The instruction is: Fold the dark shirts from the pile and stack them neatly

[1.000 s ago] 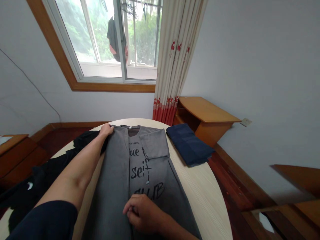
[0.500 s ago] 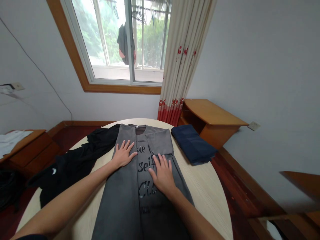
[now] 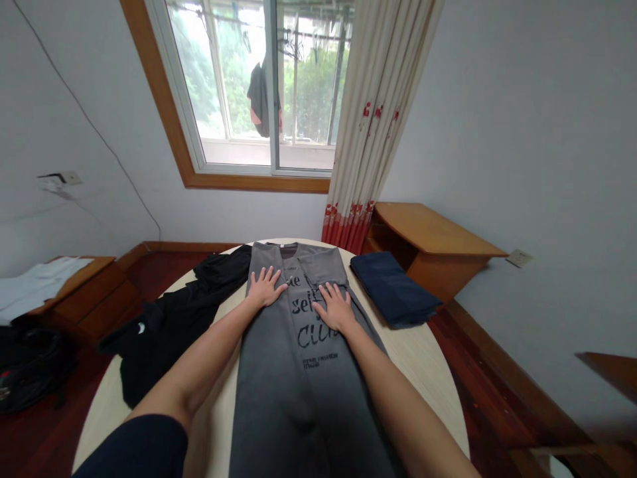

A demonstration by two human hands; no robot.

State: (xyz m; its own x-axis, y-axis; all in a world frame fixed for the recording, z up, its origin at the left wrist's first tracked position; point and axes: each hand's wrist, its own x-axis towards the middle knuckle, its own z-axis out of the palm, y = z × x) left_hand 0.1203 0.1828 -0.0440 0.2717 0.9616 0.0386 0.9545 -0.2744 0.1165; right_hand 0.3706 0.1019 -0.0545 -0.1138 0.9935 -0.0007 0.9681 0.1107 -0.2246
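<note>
A grey T-shirt (image 3: 279, 392) with black lettering lies on the round table (image 3: 428, 392), its neckline at the far edge. Its left side is folded inward over part of the print, and a sleeve lies across the upper right of the chest. My left hand (image 3: 265, 288) rests flat with spread fingers on the folded left part. On the right, my right hand (image 3: 334, 307) presses flat on the print, just below the sleeve, fingers apart. Neither hand grips the cloth.
Crumpled black clothing (image 3: 169, 325) lies on the table's left side. A folded navy garment (image 3: 393, 289) sits at the right edge. Beyond are a wooden desk (image 3: 438, 229), a curtain (image 3: 375, 133) and a window. A wooden cabinet (image 3: 94, 292) with white cloth stands at left.
Both hands stay flat on the T-shirt. The camera view has shifted, and more of the lower print now shows below my right hand.
</note>
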